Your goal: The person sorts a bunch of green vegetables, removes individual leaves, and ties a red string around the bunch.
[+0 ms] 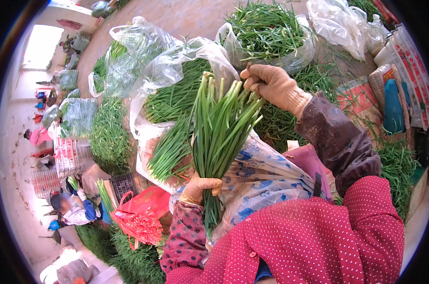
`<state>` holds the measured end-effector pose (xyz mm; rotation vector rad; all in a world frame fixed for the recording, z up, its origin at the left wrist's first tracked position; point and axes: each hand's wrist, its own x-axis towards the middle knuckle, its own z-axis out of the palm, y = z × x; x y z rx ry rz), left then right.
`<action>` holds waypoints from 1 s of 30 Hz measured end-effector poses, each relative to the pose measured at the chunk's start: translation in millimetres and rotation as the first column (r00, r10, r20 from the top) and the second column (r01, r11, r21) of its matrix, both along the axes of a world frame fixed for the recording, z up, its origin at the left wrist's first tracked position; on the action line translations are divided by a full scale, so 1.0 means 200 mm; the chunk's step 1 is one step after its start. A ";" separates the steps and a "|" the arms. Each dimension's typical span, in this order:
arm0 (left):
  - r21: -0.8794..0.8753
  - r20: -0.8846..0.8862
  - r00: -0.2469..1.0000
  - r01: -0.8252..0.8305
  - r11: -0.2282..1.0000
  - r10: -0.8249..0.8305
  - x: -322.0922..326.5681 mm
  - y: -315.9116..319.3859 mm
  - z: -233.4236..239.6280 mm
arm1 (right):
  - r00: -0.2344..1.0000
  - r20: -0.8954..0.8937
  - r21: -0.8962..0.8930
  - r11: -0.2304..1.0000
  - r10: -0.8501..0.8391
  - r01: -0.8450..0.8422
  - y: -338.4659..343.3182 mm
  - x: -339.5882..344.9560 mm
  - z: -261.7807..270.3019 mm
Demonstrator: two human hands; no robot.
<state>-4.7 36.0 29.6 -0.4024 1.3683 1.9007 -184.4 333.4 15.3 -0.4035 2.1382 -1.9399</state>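
Observation:
My left hand (199, 188), in a tan glove, grips a bunch of long green leafy stalks, likely garlic chives (214, 145), around its lower part. The pale cut ends point up and fan apart, while the dark leaf tips hang below the fist. At the upper right of the bunch is my right hand (267, 83), in a knitted tan glove, its fingers bent at the cut ends; whether they pinch a stalk I cannot tell. Behind the bunch, more trimmed stalks (171, 152) lie beside an open clear plastic bag (164, 76). A blue-patterned plastic apron (267, 174) covers my lap.
A plastic bag heaped with green stalks (267, 32) stands ahead. Loose leaves (109, 138) pile on the floor at left, near red ties (140, 223) and a dark plastic crate (124, 188). Another person (74, 211) sits at the lower left. White-and-red stacked packaging (409, 67) stands at right.

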 end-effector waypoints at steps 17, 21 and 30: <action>-0.129 -0.116 0.993 0.004 0.992 -0.019 0.01 -0.02 0.03 | 0.972 -0.029 0.613 0.772 0.233 -0.167 -0.06 0.02 0.13; -0.082 -0.056 0.998 -0.006 0.997 0.001 -0.01 0.03 0.05 | 0.952 -0.151 0.519 0.841 0.268 -0.154 -0.08 0.05 -0.06; -0.007 0.023 1.000 -0.016 1.000 0.016 0.05 -0.07 -0.05 | 0.984 -0.098 0.820 0.573 0.150 -0.006 -0.16 0.02 0.02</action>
